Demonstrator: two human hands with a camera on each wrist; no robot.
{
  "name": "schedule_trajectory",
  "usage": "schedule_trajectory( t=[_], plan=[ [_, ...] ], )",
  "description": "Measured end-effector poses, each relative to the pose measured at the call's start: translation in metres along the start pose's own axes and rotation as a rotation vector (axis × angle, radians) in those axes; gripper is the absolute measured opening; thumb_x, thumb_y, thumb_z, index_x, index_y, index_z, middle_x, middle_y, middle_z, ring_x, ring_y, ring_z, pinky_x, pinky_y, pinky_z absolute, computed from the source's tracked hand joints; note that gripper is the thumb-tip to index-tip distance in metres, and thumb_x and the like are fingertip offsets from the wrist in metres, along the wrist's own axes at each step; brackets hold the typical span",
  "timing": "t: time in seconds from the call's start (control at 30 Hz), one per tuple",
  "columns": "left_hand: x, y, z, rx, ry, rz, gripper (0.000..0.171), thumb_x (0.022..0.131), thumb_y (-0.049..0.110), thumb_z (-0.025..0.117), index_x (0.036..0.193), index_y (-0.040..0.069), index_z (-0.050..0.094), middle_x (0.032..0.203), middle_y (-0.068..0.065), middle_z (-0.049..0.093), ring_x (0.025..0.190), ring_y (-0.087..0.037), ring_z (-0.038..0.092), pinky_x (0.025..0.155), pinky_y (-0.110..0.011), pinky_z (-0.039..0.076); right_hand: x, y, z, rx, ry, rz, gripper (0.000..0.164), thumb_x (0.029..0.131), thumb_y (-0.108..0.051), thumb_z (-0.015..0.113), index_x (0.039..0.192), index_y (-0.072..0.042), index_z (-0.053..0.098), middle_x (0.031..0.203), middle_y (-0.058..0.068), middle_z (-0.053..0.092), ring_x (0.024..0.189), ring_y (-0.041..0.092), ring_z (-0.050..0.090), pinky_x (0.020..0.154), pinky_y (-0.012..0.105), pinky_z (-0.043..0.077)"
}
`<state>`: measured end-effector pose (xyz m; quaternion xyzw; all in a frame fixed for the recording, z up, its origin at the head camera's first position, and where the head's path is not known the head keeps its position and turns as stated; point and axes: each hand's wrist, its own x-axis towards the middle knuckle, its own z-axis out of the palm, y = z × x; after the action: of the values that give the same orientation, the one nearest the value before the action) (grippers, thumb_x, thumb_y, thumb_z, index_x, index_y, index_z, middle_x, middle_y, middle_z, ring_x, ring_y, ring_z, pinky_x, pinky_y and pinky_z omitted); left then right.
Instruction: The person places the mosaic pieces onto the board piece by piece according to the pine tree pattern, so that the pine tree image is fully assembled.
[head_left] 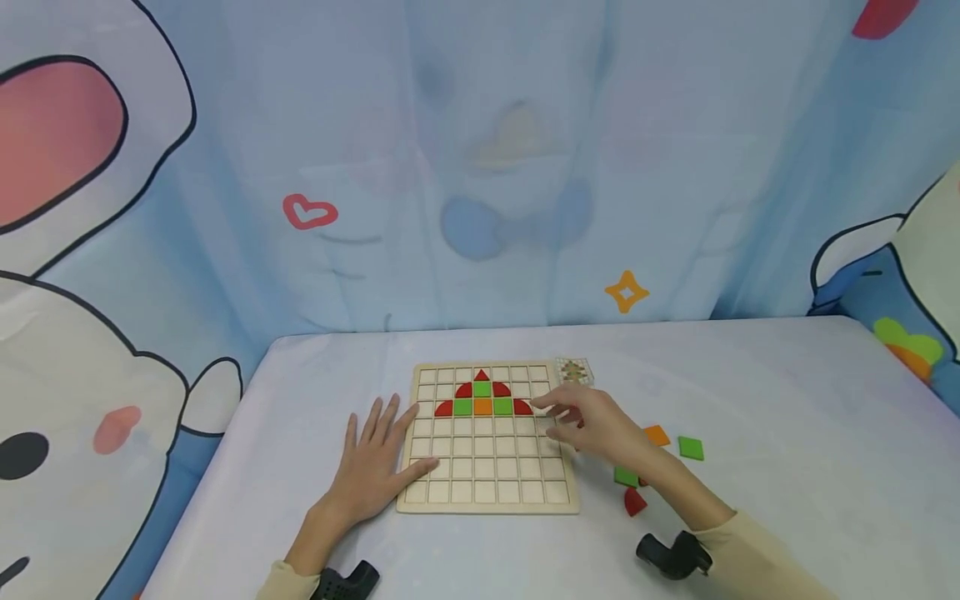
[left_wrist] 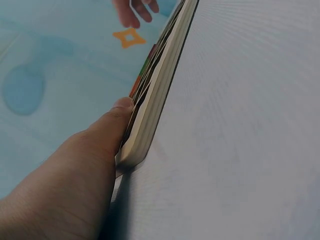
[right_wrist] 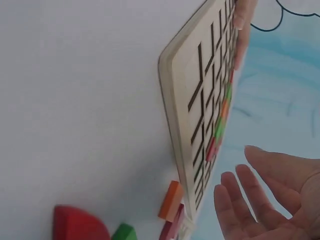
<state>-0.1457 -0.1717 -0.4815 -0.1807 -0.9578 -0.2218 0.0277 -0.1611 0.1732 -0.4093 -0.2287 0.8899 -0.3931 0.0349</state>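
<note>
A wooden grid board (head_left: 497, 492) lies on the white-covered table, its upper cells holding red, green and orange tiles. They form a stepped shape: a red triangle (head_left: 482, 376) on top, a green square (head_left: 482, 389) between rounded red tiles, then a wider row around an orange square (head_left: 482, 407). My left hand (head_left: 371, 475) rests at the board's left edge with fingers spread, the thumb on its face. Over the board's right edge hovers my right hand (head_left: 592, 421), fingers slightly bent and apart from the thumb. In the right wrist view that hand (right_wrist: 270, 200) shows nothing between its fingers.
Loose tiles lie right of the board: an orange one (head_left: 657, 435), a green square (head_left: 691, 448), another green one (head_left: 626, 477) and a rounded red one (head_left: 635, 502). A small patterned card (head_left: 574, 371) sits at the board's upper right corner. A printed curtain (head_left: 480, 283) hangs behind.
</note>
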Motion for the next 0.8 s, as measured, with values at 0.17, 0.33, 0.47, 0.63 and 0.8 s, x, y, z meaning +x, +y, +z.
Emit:
schedule_trajectory(
  t=[0.17, 0.33, 0.47, 0.63, 0.8],
  plan=[
    [-0.001, -0.001, 0.002, -0.02, -0.003, 0.009, 0.085, 0.099, 0.06, 0.06, 0.165, 0.014, 0.033, 0.172, -0.018, 0.02, 0.16, -0.042, 0.008, 0.121, -0.071, -0.003, -0.025, -0.001, -0.016, -0.047, 0.001, 0.012, 0.03, 0.086, 0.001, 0.083, 0.115, -0.004, 0.076, 0.112, 0.007, 0.07, 0.099, 0.027, 0.068, 0.087, 0.042, 0.061],
    [-0.002, -0.001, 0.003, -0.019, 0.04, 0.016, 0.085, 0.098, 0.061, 0.061, 0.163, 0.012, 0.037, 0.171, -0.021, 0.025, 0.159, -0.045, 0.012, 0.121, -0.072, 0.0, -0.056, 0.012, -0.03, -0.06, -0.054, 0.062, 0.024, 0.085, -0.004, 0.086, 0.107, -0.009, 0.078, 0.105, -0.001, 0.071, 0.09, 0.014, 0.065, 0.079, 0.03, 0.06],
    [-0.002, 0.0, 0.003, -0.013, 0.042, 0.014, 0.085, 0.098, 0.06, 0.061, 0.163, 0.012, 0.037, 0.17, -0.021, 0.025, 0.159, -0.045, 0.013, 0.121, -0.072, 0.001, -0.085, 0.029, -0.032, -0.094, -0.116, 0.075, 0.024, 0.083, -0.012, 0.089, 0.105, -0.016, 0.078, 0.101, -0.009, 0.068, 0.083, 0.003, 0.057, 0.072, 0.022, 0.055],
    [-0.001, 0.001, 0.002, -0.008, 0.005, -0.006, 0.084, 0.099, 0.06, 0.06, 0.165, 0.014, 0.034, 0.172, -0.019, 0.022, 0.16, -0.042, 0.009, 0.122, -0.07, -0.001, -0.104, 0.04, -0.025, -0.19, -0.13, 0.134, 0.03, 0.079, -0.016, 0.092, 0.107, -0.019, 0.08, 0.1, -0.013, 0.064, 0.085, 0.002, 0.052, 0.074, 0.019, 0.054],
    [-0.001, -0.002, 0.004, -0.018, 0.033, 0.01, 0.084, 0.099, 0.06, 0.06, 0.164, 0.013, 0.036, 0.171, -0.021, 0.024, 0.159, -0.045, 0.011, 0.121, -0.071, -0.001, -0.109, 0.037, -0.015, -0.252, -0.093, 0.17, 0.034, 0.077, -0.018, 0.094, 0.108, -0.019, 0.081, 0.101, -0.01, 0.06, 0.09, 0.005, 0.054, 0.077, 0.02, 0.057]
  ],
)
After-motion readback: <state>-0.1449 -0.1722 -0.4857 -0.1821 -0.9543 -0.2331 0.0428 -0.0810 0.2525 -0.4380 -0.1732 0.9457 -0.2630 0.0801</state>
